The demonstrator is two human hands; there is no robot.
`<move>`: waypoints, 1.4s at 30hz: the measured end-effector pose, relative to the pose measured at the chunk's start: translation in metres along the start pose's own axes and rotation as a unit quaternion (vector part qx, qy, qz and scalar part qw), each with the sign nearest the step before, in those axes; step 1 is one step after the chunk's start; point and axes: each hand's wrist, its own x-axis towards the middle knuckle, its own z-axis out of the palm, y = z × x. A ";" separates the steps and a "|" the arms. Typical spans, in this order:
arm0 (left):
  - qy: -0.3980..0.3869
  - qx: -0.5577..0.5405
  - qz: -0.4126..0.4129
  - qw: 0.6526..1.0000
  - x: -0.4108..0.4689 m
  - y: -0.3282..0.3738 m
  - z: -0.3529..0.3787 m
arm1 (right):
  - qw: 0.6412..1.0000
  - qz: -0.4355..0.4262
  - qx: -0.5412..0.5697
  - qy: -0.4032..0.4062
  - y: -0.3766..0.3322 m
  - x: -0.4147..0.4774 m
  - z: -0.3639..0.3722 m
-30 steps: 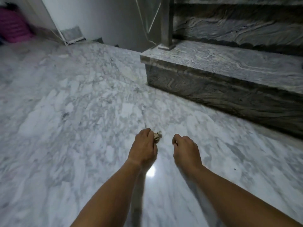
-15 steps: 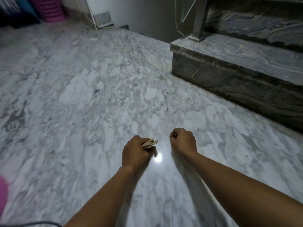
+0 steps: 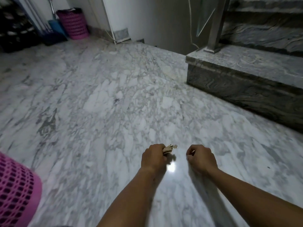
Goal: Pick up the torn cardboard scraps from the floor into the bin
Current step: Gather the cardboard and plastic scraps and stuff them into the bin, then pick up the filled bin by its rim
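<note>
My left hand (image 3: 154,157) is closed around a small bunch of brown torn cardboard scraps (image 3: 169,148), whose ends stick out to the right of the fist. My right hand (image 3: 200,157) is curled into a fist just to the right of it; a thin pale sliver shows at its fingertips, too small to identify. Both hands hover over the white marble floor (image 3: 114,104). A pink lattice bin (image 3: 16,192) stands at the lower left edge, partly cut off. No loose scraps show on the floor.
A second pink lattice basket (image 3: 73,23) stands against the far wall beside a blue object (image 3: 55,27) and a dark shoe rack (image 3: 14,25). A grey marble stair step (image 3: 246,76) with a metal railing post (image 3: 214,25) rises on the right.
The view has swung left and back: the stair has shifted right, the far pink basket has come fully into sight and the near pink bin has entered at lower left. Both hands stay closed.
</note>
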 end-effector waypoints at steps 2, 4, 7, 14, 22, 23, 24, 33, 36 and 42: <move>-0.018 0.027 -0.016 0.999 -0.009 -0.017 -0.018 | 0.999 0.012 -0.006 -0.039 -0.019 -0.003 0.000; -0.009 0.037 -0.044 0.998 -0.020 -0.040 -0.047 | 0.997 0.008 0.014 -0.071 -0.049 -0.005 0.008; 0.015 0.031 -0.090 0.995 -0.040 -0.069 -0.110 | 0.992 -0.036 0.077 -0.094 -0.115 -0.017 0.031; 0.252 0.142 -0.123 0.949 -0.141 -0.095 -0.323 | 0.908 -0.253 0.284 -0.176 -0.351 -0.106 0.054; 0.282 0.121 -0.388 0.869 -0.234 -0.196 -0.461 | 0.835 -0.493 0.173 -0.172 -0.526 -0.192 0.065; 0.191 0.098 -0.408 0.888 -0.242 -0.213 -0.457 | 0.841 -0.509 0.075 -0.167 -0.534 -0.198 0.073; 0.126 0.073 -0.417 0.897 -0.252 -0.222 -0.451 | 0.847 -0.508 0.016 -0.153 -0.537 -0.201 0.078; 0.268 -0.111 -0.609 0.738 -0.314 -0.265 -0.480 | 0.955 -0.191 0.032 -0.225 -0.545 -0.204 0.060; 0.193 -0.276 -0.603 0.723 -0.326 -0.264 -0.522 | 0.962 -0.163 -0.043 -0.214 -0.570 -0.207 0.027; 0.123 -0.267 -0.568 0.769 -0.309 -0.231 -0.659 | 0.956 -0.190 -0.105 -0.195 -0.668 -0.198 -0.070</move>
